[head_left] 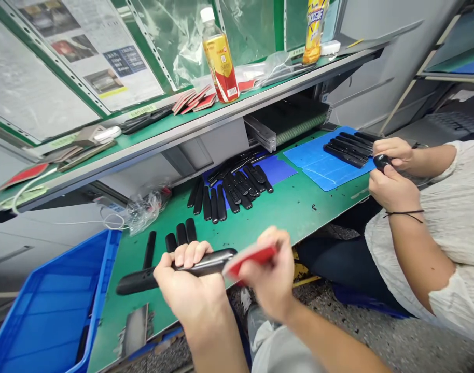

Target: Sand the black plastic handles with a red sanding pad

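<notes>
My left hand (196, 287) is closed around a long, black handle-shaped part (138, 282), its wide end sticking out to the left. The narrower, glossy end points towards my right hand (276, 280), which grips a flat red-and-grey sanding pad (254, 257). The pad is at the tip of the black part; blur hides whether they touch. Just behind my left hand, several similar black parts (181, 234) lie on the green table (163, 311). A larger group of black parts (240, 189) rests farther back, partly over a dark blue sheet (281, 171).
At the right, a co-worker's hands (394, 181) hold a black piece beside a blue mat (318, 168) with more parts. A blue bin (54, 290) stands left. Above the table runs a shelf (175, 129) with a drink bottle (221, 62) and red pads (196, 99). A grey plate (135, 331) lies near the front edge.
</notes>
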### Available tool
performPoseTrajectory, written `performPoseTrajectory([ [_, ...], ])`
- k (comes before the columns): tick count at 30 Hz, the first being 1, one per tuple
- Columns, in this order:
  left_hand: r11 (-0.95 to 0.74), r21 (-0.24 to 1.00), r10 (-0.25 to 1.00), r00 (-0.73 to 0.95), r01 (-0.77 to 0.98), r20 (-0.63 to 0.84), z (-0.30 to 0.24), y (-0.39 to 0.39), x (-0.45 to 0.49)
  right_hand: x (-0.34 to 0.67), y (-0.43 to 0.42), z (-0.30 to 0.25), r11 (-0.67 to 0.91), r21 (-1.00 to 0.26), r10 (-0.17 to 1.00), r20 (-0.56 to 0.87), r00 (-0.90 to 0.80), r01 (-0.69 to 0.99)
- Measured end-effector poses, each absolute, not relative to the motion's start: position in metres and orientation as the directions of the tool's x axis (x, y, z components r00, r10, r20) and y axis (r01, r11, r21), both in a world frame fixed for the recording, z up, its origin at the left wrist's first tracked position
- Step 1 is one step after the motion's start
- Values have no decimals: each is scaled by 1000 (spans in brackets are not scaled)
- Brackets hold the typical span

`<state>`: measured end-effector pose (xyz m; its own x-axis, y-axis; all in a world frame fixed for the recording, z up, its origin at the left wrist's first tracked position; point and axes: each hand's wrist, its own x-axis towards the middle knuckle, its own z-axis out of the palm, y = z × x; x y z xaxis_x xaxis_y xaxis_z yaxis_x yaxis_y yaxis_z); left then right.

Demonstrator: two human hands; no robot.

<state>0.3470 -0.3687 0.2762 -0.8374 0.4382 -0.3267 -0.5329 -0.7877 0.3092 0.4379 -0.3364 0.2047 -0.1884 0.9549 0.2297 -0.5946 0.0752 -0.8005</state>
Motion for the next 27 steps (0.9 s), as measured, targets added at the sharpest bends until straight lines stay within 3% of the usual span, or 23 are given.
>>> performPoseTrajectory([
  [2,-785,239,483,-807,-571,-340,277,-370,344,437,-332,208,42,-800,938,238,-252,-599],
  [5,-720,126,595,-700,-683,-393,276,-371,338,436,-315,212,-136,-796,950,64,-304,-590],
  [7,-600,82,730,-586,-796,-351,275,-374,333,441,-303,212,-222,-788,939,-13,-344,-575],
  [10,-453,163,862,-477,-877,-170,271,-381,329,462,-302,209,-384,-770,806,-10,-592,-509],
  [12,-406,292,881,-455,-866,-125,270,-385,329,479,-310,206,-381,-816,641,106,-761,-435],
  [14,-361,397,875,-453,-844,-169,271,-385,331,492,-318,204,-124,-910,538,274,-797,-396],
  [16,-319,451,860,-455,-833,-232,274,-383,334,499,-323,205,274,-894,539,449,-713,-356],
  [17,-319,445,855,-457,-837,-246,274,-381,335,500,-324,206,449,-827,520,550,-654,-338],
  [19,-309,377,872,-419,-873,-253,275,-375,337,498,-326,208,700,-624,365,732,-575,-349],
  [22,-253,253,903,-322,-934,-285,272,-367,334,492,-330,206,821,-404,106,802,-587,-403],
  [27,-231,176,895,-280,-957,-347,269,-358,324,486,-326,197,856,-400,121,771,-625,-327],
])
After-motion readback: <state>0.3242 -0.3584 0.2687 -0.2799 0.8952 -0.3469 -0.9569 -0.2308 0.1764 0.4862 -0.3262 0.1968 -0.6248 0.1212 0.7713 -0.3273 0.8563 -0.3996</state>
